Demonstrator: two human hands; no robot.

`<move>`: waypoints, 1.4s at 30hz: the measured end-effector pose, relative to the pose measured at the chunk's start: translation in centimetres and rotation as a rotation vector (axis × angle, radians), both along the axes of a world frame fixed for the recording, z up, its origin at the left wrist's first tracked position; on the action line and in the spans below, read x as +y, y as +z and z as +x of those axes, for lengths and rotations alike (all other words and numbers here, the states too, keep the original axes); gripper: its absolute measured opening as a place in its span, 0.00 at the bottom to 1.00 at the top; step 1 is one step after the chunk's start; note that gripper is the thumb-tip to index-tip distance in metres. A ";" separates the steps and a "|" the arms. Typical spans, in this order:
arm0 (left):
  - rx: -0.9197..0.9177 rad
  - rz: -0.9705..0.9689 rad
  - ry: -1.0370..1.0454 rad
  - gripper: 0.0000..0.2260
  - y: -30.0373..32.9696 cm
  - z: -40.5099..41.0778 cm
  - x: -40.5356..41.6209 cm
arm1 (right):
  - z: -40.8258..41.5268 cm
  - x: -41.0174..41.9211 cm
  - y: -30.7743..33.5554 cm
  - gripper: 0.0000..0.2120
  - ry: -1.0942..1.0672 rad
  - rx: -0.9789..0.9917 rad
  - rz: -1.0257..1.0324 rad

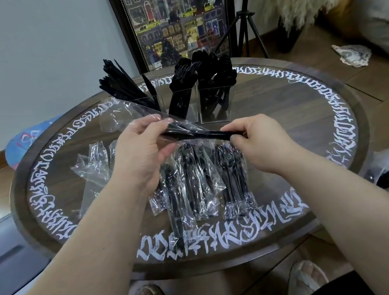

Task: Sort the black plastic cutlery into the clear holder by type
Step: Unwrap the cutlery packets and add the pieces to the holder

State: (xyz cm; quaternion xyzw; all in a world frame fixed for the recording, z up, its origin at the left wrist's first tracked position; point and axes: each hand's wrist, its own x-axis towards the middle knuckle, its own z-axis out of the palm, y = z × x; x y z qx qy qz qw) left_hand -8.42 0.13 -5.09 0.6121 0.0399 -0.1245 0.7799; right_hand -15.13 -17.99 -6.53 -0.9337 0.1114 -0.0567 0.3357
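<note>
Grip, right hand: we pinch the bare ends of a black cutlery bundle between thumb and curled fingers. Grip, left hand: we hold the clear wrapper around the bundle's other end, fingers curled over it, the loose plastic flaring up and away to the left. Bundle lies roughly level, raised above the counter, between the two hands.

Below the hands, on the counter: several wrapped packs of black cutlery, lying side by side; empty wrappers to their left.

Behind the hands, at the counter's far side: clear holder, three compartments in a row, holding knives at left, forks in the middle, spoons at right, all standing upright or leaning.
</note>
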 end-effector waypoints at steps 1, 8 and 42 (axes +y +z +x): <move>-0.009 -0.008 0.017 0.05 0.1 0.0 0.1 | 0.0 -0.1 0.0 0.14 -0.004 0.007 -0.031; -0.248 0.239 0.368 0.10 0.4 2.2 3.2 | -0.1 -0.1 0.1 0.13 -0.059 0.039 -0.099; -0.219 1.604 -0.342 0.28 -5.5 3.1 9.8 | 2.1 4.0 -0.9 0.10 -0.049 0.126 -0.073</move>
